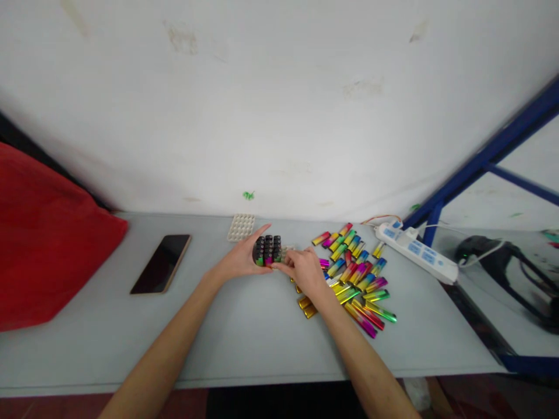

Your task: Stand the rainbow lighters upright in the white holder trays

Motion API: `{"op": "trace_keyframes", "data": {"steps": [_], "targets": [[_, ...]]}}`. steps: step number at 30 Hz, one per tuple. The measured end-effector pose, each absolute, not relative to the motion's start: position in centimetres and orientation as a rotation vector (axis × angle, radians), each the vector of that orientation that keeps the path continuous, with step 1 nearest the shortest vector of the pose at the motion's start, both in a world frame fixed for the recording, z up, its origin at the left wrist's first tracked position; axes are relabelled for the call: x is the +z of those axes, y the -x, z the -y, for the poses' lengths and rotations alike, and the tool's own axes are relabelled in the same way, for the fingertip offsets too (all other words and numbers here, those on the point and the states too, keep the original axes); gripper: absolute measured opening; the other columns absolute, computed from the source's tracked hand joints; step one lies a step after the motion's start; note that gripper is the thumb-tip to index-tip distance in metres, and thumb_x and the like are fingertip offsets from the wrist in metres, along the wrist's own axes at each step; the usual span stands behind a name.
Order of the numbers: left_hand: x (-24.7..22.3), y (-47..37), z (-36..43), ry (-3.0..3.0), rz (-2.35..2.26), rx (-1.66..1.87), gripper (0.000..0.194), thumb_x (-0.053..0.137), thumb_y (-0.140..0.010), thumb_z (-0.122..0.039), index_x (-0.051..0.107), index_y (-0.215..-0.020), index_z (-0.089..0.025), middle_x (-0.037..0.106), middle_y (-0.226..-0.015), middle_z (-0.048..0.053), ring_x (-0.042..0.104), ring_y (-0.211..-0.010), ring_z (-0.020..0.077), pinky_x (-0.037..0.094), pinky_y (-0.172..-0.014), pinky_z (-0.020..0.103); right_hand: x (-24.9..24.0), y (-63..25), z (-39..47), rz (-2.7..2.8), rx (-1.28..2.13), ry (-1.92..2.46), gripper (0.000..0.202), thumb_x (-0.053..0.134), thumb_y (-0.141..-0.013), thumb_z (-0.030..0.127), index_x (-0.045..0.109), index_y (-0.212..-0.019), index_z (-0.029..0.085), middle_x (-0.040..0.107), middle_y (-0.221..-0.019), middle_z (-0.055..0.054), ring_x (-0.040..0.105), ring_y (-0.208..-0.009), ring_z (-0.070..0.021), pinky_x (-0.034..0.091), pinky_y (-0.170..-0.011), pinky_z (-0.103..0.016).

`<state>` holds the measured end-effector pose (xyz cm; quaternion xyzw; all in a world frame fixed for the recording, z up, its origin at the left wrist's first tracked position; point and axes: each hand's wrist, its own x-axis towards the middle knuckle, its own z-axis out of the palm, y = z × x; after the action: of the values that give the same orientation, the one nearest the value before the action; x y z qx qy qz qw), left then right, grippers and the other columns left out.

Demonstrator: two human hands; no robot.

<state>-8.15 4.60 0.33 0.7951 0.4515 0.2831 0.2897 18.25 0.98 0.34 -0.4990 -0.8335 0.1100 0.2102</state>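
Black-topped cylinders with coloured metallic sides [269,249] stand in rows in a pale holder, part of which shows to their right. My left hand [241,256] is curved round the left side of the group, thumb and fingers spread apart against it. My right hand [304,269] is at the holder's right side, its fingers pinched together; what is between them is too small and hidden to name. Shiny multicoloured tubes [358,270] lie in a loose pile to the right, partly behind my right hand and forearm. Behind my left hand lies a pale tray with round cells [241,227].
A phone [161,264] lies on the grey table [244,331] at left, beside a red cloth [52,244]. At right are a white power strip [417,251] with cables, a blue metal frame [463,169] and a black object [502,262]. A white wall stands behind.
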Motion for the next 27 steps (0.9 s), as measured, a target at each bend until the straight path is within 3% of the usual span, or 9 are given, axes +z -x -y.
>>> {"op": "trace_keyframes", "data": {"steps": [4, 9, 12, 16, 21, 24, 27], "targets": [[0.2, 8.4, -4.9, -2.103, -1.206, 0.741, 0.141, 0.11, -0.073, -0.054, 0.042, -0.193, -0.022, 0.085, -0.151, 0.015, 0.084, -0.135, 0.0411, 0.068, -0.122, 0.054, 0.9, -20.6, -1.4, 2.268, 0.335, 1.377, 0.042, 0.081, -0.122, 0.054, 0.084, -0.093, 0.024, 0.089, -0.085, -0.003, 0.08, -0.081, -0.0218, 0.048, -0.097, -0.036], [0.1, 8.5, -5.0, -2.086, -1.199, 0.739, 0.143, 0.109, -0.072, -0.051, 0.039, -0.194, -0.025, 0.08, -0.165, 0.017, 0.079, -0.147, 0.0425, 0.061, -0.133, 0.06, 1.0, -25.5, -3.1, 1.954, 0.268, 1.609, 0.028, 0.069, -0.126, 0.043, 0.087, -0.125, 0.022, 0.089, -0.091, -0.006, 0.084, -0.091, -0.0277, 0.057, -0.098, -0.039], [0.2, 8.5, -5.0, -2.091, -1.204, 0.752, 0.141, 0.111, -0.071, -0.054, 0.043, -0.192, -0.026, 0.079, -0.166, 0.018, 0.079, -0.148, 0.0451, 0.062, -0.132, 0.062, 0.3, -27.2, -3.7, 1.856, 0.221, 1.712, 0.027, 0.071, -0.122, 0.035, 0.085, -0.14, 0.019, 0.09, -0.115, -0.014, 0.084, -0.113, -0.0336, 0.061, -0.105, -0.044], [0.4, 8.5, -4.9, -2.094, -1.205, 0.762, 0.137, 0.11, -0.071, -0.053, 0.047, -0.19, -0.027, 0.082, -0.159, 0.015, 0.082, -0.141, 0.0443, 0.066, -0.126, 0.06, -0.8, -26.9, -3.4, 1.892, 0.105, 1.83, 0.041, 0.086, -0.114, 0.033, 0.084, -0.154, 0.025, 0.076, -0.155, -0.023, 0.071, -0.142, -0.0441, 0.056, -0.124, -0.062], [0.3, 8.5, -4.8, -2.094, -1.183, 0.753, 0.127, 0.109, -0.074, -0.05, 0.051, -0.186, -0.028, 0.082, -0.159, 0.014, 0.082, -0.141, 0.04, 0.064, -0.129, 0.057, -1.3, -25.7, -3.0, 1.932, 0.053, 1.869, 0.024, 0.089, -0.114, 0.038, 0.092, -0.136, 0.028, 0.075, -0.154, -0.021, 0.066, -0.143, -0.047, 0.038, -0.135, -0.083], [0.2, 8.5, -4.8, -2.097, -1.179, 0.756, 0.124, 0.109, -0.075, -0.047, 0.052, -0.184, -0.028, 0.079, -0.165, 0.016, 0.08, -0.146, 0.04, 0.061, -0.134, 0.058, -1.0, -25.1, -3.1, 1.976, 0.09, 1.858, 0.013, 0.088, -0.114, 0.034, 0.092, -0.124, 0.026, 0.08, -0.148, -0.019, 0.069, -0.141, -0.0449, 0.034, -0.138, -0.085], [0.1, 8.5, -4.8, -2.1, -1.184, 0.771, 0.122, 0.109, -0.074, -0.045, 0.054, -0.182, -0.027, 0.078, -0.167, 0.017, 0.079, -0.149, 0.0411, 0.06, -0.135, 0.058, -0.8, -24.7, -3.3, 2.024, 0.135, 1.836, 0.016, 0.087, -0.112, 0.025, 0.09, -0.128, 0.027, 0.084, -0.142, -0.016, 0.072, -0.139, -0.0412, 0.036, -0.139, -0.078]]}}
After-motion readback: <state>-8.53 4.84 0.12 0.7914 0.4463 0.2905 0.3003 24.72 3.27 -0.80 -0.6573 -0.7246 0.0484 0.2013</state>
